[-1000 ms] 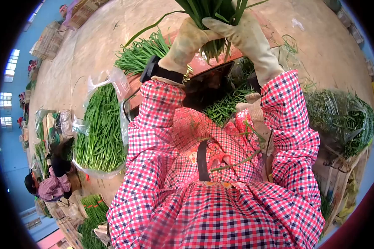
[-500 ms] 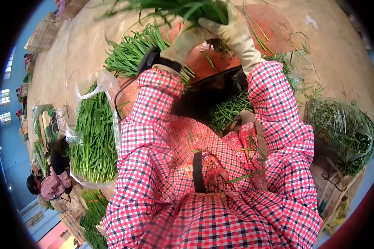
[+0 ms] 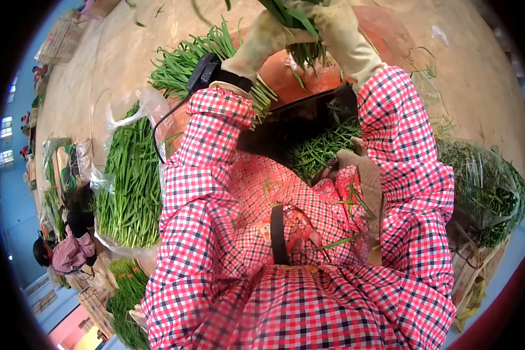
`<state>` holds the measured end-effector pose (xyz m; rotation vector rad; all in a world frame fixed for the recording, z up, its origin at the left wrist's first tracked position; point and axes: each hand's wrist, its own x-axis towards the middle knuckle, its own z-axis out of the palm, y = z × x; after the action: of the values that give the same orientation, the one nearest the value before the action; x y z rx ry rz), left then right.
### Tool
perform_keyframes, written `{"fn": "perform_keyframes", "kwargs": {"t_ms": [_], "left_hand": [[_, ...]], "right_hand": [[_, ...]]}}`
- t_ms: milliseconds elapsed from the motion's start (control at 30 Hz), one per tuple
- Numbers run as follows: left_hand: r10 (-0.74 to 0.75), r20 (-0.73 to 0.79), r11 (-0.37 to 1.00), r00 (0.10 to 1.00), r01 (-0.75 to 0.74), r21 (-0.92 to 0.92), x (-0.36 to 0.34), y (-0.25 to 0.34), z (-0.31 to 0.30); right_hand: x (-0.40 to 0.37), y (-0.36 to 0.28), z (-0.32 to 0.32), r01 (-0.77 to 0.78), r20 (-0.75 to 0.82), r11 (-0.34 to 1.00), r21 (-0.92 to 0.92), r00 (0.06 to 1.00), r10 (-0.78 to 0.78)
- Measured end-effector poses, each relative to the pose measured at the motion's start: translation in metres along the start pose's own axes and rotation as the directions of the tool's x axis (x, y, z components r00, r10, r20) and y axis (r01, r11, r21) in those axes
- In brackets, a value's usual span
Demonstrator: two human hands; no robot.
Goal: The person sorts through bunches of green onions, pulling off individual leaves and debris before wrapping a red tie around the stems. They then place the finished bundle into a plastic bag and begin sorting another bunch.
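Both my hands wear pale, stained gloves at the top centre. A bunch of green leafy stalks [image 3: 291,16] is between them, its cut ends hanging below my fingers and its upper part out of frame. My left hand [image 3: 265,44] wraps the bunch from the left, with a black strapped device on that wrist. My right hand [image 3: 347,41] grips it from the right. Just left of my left wrist, a loose pile of similar stalks [image 3: 186,64] lies on the red board [image 3: 280,76]. Short green trimmings [image 3: 326,149] fill the dark space below my hands.
An open plastic bag of long stalks [image 3: 128,181] lies at the left, with banded bundles [image 3: 128,291] below. A plastic bag of greens [image 3: 484,186] stands at the right. A person in a checked shirt [image 3: 73,251] is at the far left.
The bunch has shifted upward, more of it out of frame. Both forearms have moved slightly, the right one outward. A few loose leaves now show in the air at upper left.
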<state>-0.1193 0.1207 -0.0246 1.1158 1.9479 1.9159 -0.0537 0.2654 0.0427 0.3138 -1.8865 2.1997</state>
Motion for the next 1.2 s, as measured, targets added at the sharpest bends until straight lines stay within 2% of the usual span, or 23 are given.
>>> {"fn": "perform_keyframes", "kwargs": {"t_ms": [33,133,200,233,267,367,400,467,533,567,600,667,700,733,800,833,867,900,933,1033,1133,1167,1200], "left_hand": [[-0.07,-0.038,0.993,0.997,0.067,-0.093,-0.004,0.032,0.008],[-0.084,-0.144,0.969,0.986,0.047,-0.241,-0.009,0.053,0.014],[-0.086,-0.171,0.95,0.981,0.029,-0.311,-0.012,0.041,0.01],[-0.193,-0.204,0.91,0.96,0.098,-0.403,-0.017,0.058,0.016],[-0.334,-0.163,0.83,0.929,0.207,-0.518,-0.024,0.053,0.011],[-0.274,-0.209,0.692,0.939,0.041,-0.721,-0.037,0.063,0.02],[-0.252,-0.226,0.615,0.941,-0.025,-0.788,-0.036,0.069,0.022],[-0.192,-0.163,0.557,0.968,-0.029,-0.83,-0.048,0.07,0.007],[-0.178,-0.241,0.531,0.954,-0.113,-0.839,-0.062,0.085,0.005],[-0.148,-0.258,0.431,0.955,-0.173,-0.886,-0.066,0.078,0.0],[-0.133,-0.28,0.439,0.951,-0.197,-0.877,-0.07,0.079,-0.002],[-0.17,-0.338,0.333,0.926,-0.269,-0.904,-0.082,0.093,-0.003],[-0.089,-0.326,0.342,0.941,-0.279,-0.898,-0.086,0.095,-0.008],[-0.116,-0.313,0.372,0.943,-0.251,-0.894,-0.096,0.096,-0.013],[-0.107,-0.276,0.342,0.955,-0.225,-0.912,-0.108,0.108,-0.014],[-0.098,-0.255,0.287,0.962,-0.218,-0.933,-0.112,0.109,-0.013],[-0.107,-0.251,0.327,0.962,-0.204,-0.923,-0.116,0.11,-0.012],[-0.115,-0.245,0.365,0.963,-0.188,-0.912,-0.117,0.111,-0.011],[-0.123,-0.238,0.4,0.964,-0.171,-0.9,-0.118,0.11,-0.01],[-0.093,-0.253,0.409,0.963,-0.195,-0.892,-0.119,0.105,-0.004],[-0.079,-0.23,0.405,0.97,-0.18,-0.896,-0.124,0.101,0.002],[-0.081,-0.22,0.423,0.972,-0.166,-0.891,-0.124,0.098,0.001],[-0.084,-0.21,0.44,0.974,-0.153,-0.885,-0.126,0.093,0.0]], "right_hand": [[0.001,-0.007,0.0,0.011,0.007,1.0,-0.02,1.0,-0.01],[0.0,-0.02,0.003,0.03,0.023,0.993,-0.114,0.999,-0.028],[0.003,-0.027,0.004,0.043,0.032,0.979,-0.199,0.999,-0.037],[0.003,-0.031,0.004,0.045,0.037,0.967,-0.25,0.999,-0.037],[0.004,-0.034,0.004,0.049,0.038,0.951,-0.304,0.998,-0.039],[0.004,-0.051,0.0,0.085,0.027,0.847,-0.524,0.996,-0.083],[0.004,-0.059,-0.003,0.117,0.02,0.78,-0.615,0.991,-0.133],[-0.007,-0.077,-0.009,0.185,0.015,0.606,-0.774,0.961,-0.275],[-0.03,-0.086,-0.011,0.269,0.084,0.462,-0.845,0.92,-0.383],[-0.042,-0.085,-0.009,0.333,0.149,0.468,-0.819,0.91,-0.387],[-0.062,-0.077,-0.006,0.387,0.204,0.485,-0.784,0.899,-0.388],[-0.107,-0.048,0.004,0.454,0.28,0.552,-0.7,0.884,-0.373],[-0.125,-0.043,-0.002,0.341,0.341,0.544,-0.767,0.934,-0.104],[-0.137,-0.035,-0.015,0.237,0.365,0.498,-0.834,0.914,0.176],[-0.143,-0.017,-0.038,0.071,0.156,0.214,-0.974,0.898,0.412],[-0.148,-0.027,-0.037,0.088,0.136,0.334,-0.938,0.983,0.124],[-0.14,-0.032,-0.036,0.032,0.068,0.612,-0.79,0.997,0.037],[-0.13,-0.045,-0.031,0.212,0.153,0.551,-0.807,0.977,-0.151],[-0.118,-0.065,-0.014,0.375,0.242,0.453,-0.809,0.914,-0.326],[-0.091,-0.064,0.015,0.603,0.451,0.319,-0.731,0.778,-0.436],[-0.091,-0.05,0.014,0.552,0.471,0.428,-0.716,0.834,-0.288],[-0.091,-0.052,0.014,0.578,0.489,0.366,-0.729,0.814,-0.312],[-0.094,-0.056,0.016,0.561,0.474,0.368,-0.741,0.826,-0.306]]}}
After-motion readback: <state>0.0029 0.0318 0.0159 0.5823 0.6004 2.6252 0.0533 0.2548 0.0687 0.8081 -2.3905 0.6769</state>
